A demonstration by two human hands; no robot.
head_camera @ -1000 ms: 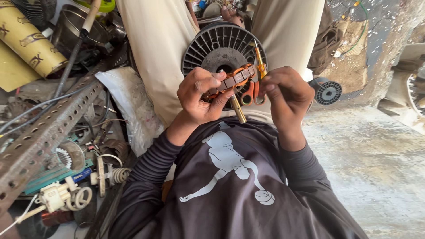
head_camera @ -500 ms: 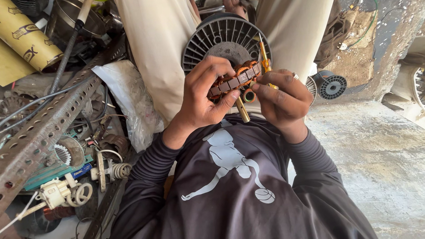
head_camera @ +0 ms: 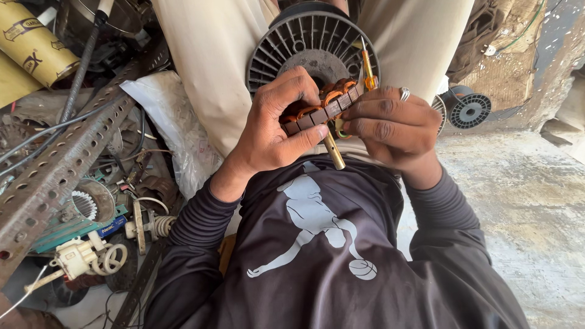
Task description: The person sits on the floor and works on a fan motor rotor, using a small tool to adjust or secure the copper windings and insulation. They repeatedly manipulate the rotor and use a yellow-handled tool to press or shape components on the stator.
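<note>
A motor rotor point(head_camera: 320, 111) with copper windings is held at chest height, clamped in the grip of the left hand point(head_camera: 277, 131), thumb below and fingers curled over. Its brass shaft point(head_camera: 333, 152) points down. The right hand point(head_camera: 390, 125) is closed on a yellow screwdriver point(head_camera: 368, 67), set against the rotor.

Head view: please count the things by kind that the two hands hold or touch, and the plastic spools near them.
Wound motor armature with brass shaft, gripped by the left hand and the right hand: 1
Yellow-handled tool, in the right hand: 1
Ring, on a right finger: 1
Plastic spools, large grey and small: 2
Total: 5
</note>
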